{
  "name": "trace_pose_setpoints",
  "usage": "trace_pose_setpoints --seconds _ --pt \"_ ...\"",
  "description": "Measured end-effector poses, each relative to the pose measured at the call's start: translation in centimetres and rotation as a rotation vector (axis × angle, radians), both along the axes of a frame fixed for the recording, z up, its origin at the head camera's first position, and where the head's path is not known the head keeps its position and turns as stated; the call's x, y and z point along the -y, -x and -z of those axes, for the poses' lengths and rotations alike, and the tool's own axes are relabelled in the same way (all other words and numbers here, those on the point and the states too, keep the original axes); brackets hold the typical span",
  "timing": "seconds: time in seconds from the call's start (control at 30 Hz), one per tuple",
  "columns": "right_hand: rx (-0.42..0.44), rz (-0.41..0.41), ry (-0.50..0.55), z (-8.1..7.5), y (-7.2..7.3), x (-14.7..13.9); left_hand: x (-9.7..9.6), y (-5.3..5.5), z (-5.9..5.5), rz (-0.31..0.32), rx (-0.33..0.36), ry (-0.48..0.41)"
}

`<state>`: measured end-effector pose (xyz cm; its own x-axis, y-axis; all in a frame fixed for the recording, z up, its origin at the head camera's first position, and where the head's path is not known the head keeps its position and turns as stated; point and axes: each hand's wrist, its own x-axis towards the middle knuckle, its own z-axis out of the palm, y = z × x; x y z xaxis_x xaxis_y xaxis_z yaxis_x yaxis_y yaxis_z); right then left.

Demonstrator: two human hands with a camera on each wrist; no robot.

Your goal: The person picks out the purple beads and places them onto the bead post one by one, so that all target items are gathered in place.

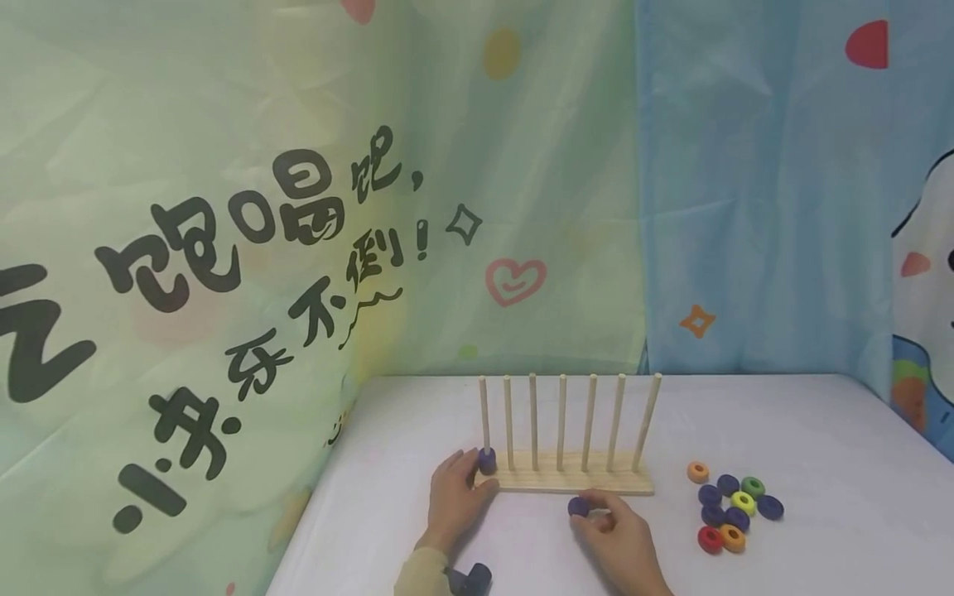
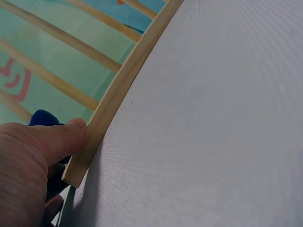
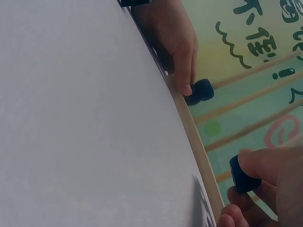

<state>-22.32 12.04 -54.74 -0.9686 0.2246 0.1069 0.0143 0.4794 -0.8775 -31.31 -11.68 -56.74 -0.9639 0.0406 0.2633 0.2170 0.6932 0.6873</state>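
Note:
A wooden peg rack [image 1: 570,478] with a row of upright pegs stands on the table. On its leftmost peg sit two dark blue rings [image 3: 202,90], stacked at the bottom. My left hand [image 1: 453,499] grips the left end of the base, its thumb [image 2: 71,137] against the front edge and its other fingers partly hidden behind. In front of the rack, right of its middle, my right hand [image 1: 617,536] pinches another dark blue ring [image 1: 578,507] between thumb and fingers, off any peg.
Right of the rack lies a loose group of rings: several dark blue, a red ring [image 1: 710,540], a yellow ring [image 1: 743,502], a green ring [image 1: 753,486] and two orange ones. A printed curtain [image 1: 522,190] hangs behind the white table [image 1: 790,422].

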Motion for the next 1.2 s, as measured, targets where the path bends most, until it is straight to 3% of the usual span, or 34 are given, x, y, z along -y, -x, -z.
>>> trace_pose_setpoints --seconds 0.3,0.83,1.03,1.2 --pt "-0.040 -0.054 0.039 -0.2 0.0 1.0 0.0 -0.1 0.1 0.006 -0.021 -0.007" --pt "-0.044 -0.127 0.035 -2.2 0.6 2.9 0.0 -0.2 0.0 0.006 -0.020 0.002" --pt "-0.090 -0.149 0.028 -3.4 1.2 3.4 -0.1 -0.1 0.1 0.010 -0.025 0.022" --pt "-0.179 -0.164 0.019 -5.5 2.1 3.5 -0.1 -0.1 0.1 -0.002 -0.025 0.045"
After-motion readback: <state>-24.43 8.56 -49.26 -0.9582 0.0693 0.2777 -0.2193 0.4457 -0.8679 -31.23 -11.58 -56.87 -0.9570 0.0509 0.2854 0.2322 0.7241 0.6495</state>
